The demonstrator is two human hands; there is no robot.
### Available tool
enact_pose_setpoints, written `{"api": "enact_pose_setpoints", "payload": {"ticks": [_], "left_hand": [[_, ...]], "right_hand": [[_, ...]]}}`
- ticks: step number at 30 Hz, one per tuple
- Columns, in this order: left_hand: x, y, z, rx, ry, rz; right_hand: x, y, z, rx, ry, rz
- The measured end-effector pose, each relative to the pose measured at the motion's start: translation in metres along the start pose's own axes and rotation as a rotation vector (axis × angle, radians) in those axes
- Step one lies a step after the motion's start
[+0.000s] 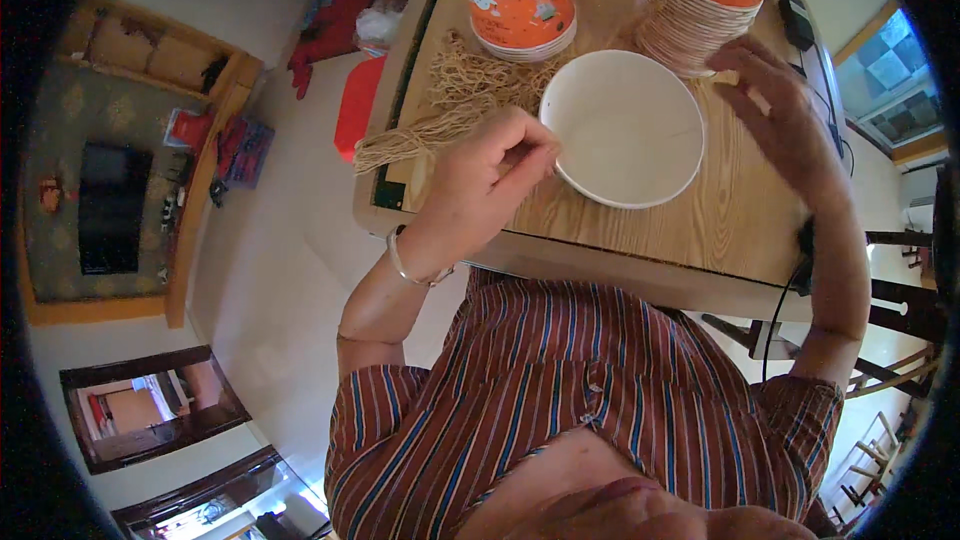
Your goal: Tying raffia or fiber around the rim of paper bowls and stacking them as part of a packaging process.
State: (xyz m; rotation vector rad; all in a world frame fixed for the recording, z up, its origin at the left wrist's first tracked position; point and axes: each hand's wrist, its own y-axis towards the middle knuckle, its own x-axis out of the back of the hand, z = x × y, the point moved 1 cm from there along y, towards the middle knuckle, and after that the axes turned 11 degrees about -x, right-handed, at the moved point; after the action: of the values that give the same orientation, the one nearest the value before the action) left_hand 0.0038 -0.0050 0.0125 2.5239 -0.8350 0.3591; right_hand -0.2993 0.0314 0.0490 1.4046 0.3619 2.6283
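A white round paper bucket (622, 130) stands mouth up on the table, its inside facing me. At its left rim my left hand (492, 165) is closed, thumb and forefinger pinched together; what they hold, if anything, is too small to make out. My right hand (775, 105) is raised to the right of the bucket, beside a tall stack of nested paper buckets (700, 20). Its fingers are bent, with a gap between thumb and forefinger, and nothing is plainly held there. Bundles of beige twisted cord (425, 140) lie left of the bucket, behind my left hand.
Another orange and green printed bucket stack (518, 10) stands upside down at the far left of the wooden table (640, 240). A dark box (796, 22) and black cables lie along the right edge. Beside the left edge is a red stool (360, 105).
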Motion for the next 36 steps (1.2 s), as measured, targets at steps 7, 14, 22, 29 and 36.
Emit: {"api": "enact_pose_setpoints", "payload": {"ticks": [7,14,22,29,36], "left_hand": [[-0.011,0.018,-0.001,-0.086,0.189,0.026],[-0.006,0.016,0.009,-0.066,0.12,0.021],[-0.005,0.021,0.006,0.011,-0.089,0.083],[-0.005,0.022,0.008,0.123,-0.285,0.071],[-0.004,0.025,0.001,-0.03,-0.006,0.11]], "right_hand": [[-0.065,-0.015,0.066,0.086,0.415,0.253],[-0.085,-0.011,0.054,0.007,0.516,0.246],[-0.075,-0.008,0.054,0.126,0.353,0.202],[-0.073,-0.009,0.056,0.197,0.393,0.207],[-0.089,-0.011,0.048,0.198,0.249,0.105]]}}
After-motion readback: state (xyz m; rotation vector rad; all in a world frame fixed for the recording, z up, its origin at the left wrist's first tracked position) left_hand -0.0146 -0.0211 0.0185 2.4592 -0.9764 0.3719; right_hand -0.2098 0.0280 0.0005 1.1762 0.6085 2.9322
